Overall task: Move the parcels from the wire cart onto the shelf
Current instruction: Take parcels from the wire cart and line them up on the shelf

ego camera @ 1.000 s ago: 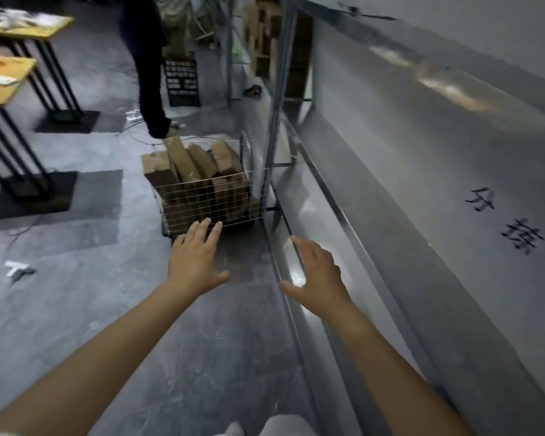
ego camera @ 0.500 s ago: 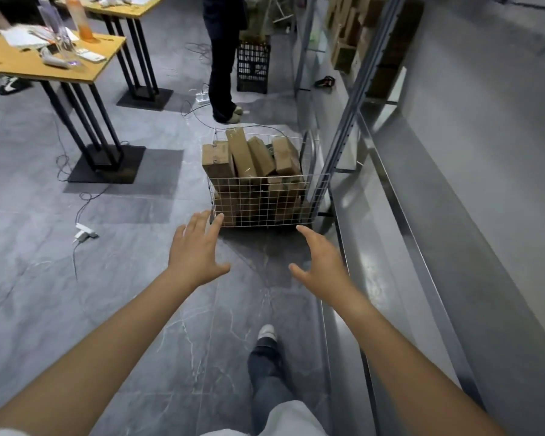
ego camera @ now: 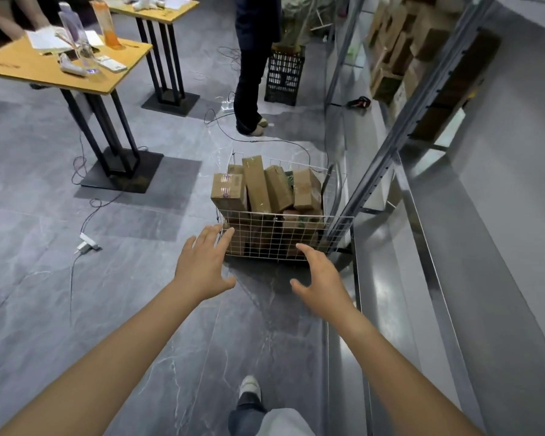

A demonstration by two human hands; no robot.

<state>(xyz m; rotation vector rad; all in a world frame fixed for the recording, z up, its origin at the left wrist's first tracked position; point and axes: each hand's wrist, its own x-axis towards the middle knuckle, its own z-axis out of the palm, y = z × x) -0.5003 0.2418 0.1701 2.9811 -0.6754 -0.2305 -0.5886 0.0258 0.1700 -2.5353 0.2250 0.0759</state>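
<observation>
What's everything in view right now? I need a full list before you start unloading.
wire cart: one, white, floor beside the shelf
parcels: several, brown, upright in the cart
shelf: one, grey metal, right side
boxes: several, brown, far shelf section
tables: two, yellow tops, black legs, upper left
crate: one, black, far floor
power strips: two, white, floor
bystander: one, dark trousers, behind the cart
left hand: open, empty, near cart's front
right hand: open, empty, near cart's front

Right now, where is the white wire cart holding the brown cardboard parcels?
In the head view the white wire cart stands on the grey floor just right of centre, against the metal shelf on its right, beyond both open hands.
</observation>
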